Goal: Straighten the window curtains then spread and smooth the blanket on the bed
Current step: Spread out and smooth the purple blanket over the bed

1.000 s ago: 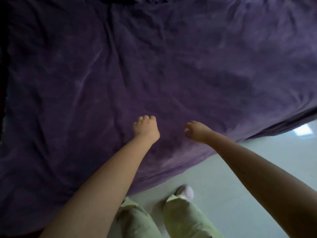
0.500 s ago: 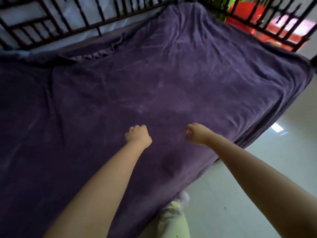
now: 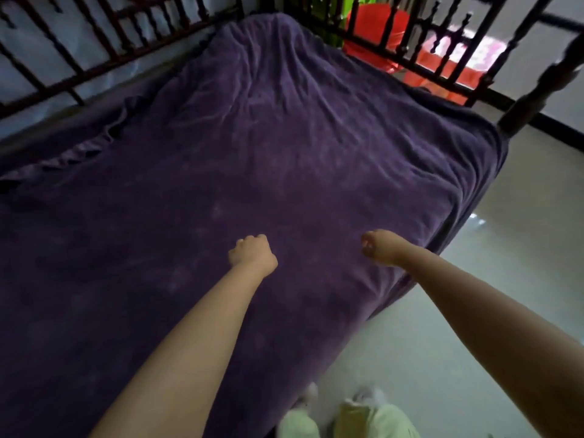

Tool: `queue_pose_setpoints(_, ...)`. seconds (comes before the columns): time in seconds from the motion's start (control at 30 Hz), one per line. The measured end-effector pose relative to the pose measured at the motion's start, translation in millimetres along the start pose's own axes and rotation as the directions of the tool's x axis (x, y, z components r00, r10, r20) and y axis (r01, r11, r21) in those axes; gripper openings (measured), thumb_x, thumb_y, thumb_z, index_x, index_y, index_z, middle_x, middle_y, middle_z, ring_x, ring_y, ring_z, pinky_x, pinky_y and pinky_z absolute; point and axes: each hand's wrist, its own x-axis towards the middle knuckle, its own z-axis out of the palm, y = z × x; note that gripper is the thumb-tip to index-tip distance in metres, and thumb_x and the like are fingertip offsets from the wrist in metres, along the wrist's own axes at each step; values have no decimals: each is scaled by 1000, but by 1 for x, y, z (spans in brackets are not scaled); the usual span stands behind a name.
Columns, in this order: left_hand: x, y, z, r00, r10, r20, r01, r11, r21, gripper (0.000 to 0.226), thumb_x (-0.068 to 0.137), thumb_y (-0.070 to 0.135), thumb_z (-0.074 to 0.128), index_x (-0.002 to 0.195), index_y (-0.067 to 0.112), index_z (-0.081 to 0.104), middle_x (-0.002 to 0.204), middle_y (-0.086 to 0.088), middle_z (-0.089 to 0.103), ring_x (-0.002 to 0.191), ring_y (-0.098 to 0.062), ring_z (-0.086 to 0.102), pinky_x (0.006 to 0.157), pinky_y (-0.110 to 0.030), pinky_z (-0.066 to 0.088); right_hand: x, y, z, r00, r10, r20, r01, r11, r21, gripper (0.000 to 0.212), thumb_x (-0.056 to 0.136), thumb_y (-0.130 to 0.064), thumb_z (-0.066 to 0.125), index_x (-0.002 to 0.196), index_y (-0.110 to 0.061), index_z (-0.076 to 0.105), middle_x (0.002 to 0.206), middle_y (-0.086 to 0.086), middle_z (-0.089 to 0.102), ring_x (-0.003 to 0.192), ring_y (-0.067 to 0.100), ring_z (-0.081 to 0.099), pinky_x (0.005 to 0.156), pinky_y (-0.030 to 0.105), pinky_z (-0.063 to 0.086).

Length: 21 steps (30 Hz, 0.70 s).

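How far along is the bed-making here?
Mostly done: the purple blanket covers the whole bed and drapes over its near edge. In hand: the left hand and right hand, both fisted, are at its near part. Left: bunched folds by the far rail. No curtains are visible.

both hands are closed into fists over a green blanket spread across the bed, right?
Not quite: the blanket is purple, not green, as the head view shows. The left hand and right hand are indeed closed into fists over it on the bed.
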Motion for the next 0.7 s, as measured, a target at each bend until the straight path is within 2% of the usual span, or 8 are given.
queue_pose_setpoints(0.13, 31, 56, -5, 1000, 21, 22, -21, 1000, 9, 38, 86, 18, 45, 123, 9, 48, 125, -11, 53, 116, -29, 49, 88, -39, 45, 31, 58, -28, 1000, -5, 10, 4, 1000, 16, 29, 89, -17, 45, 112, -2, 56, 121, 20, 57, 112, 34, 53, 95, 37, 42)
queue_pose_setpoints(0.37, 86, 210, -10, 997, -25, 72, 28, 999, -34, 35, 87, 18, 44, 121, 9, 49, 123, -11, 54, 113, -28, 51, 86, -38, 47, 98, 219, -84, 1000, -1, 28, -1, 999, 46, 27, 90, -16, 45, 109, -1, 59, 119, 18, 61, 110, 34, 55, 92, 34, 40)
queue_pose_setpoints(0.57, 136, 332, -7, 993, -44, 108, 54, 995, -89, 38, 88, 20, 45, 125, 11, 48, 127, -10, 52, 116, -29, 49, 89, -40, 46, 161, 354, -128, 990, 131, 52, -129, 991, -39, 28, 88, -14, 42, 103, 0, 61, 112, 18, 64, 102, 33, 59, 88, 35, 47)
queue_pose_setpoints(0.7, 169, 380, -2, 987, -63, 147, 80, 991, -110, 38, 88, 20, 45, 125, 11, 48, 127, -10, 52, 116, -29, 50, 88, -40, 47, 210, 416, -143, 966, 229, 119, -215, 970, -117, 33, 83, -20, 50, 109, -3, 62, 112, 16, 64, 101, 31, 60, 94, 39, 50)
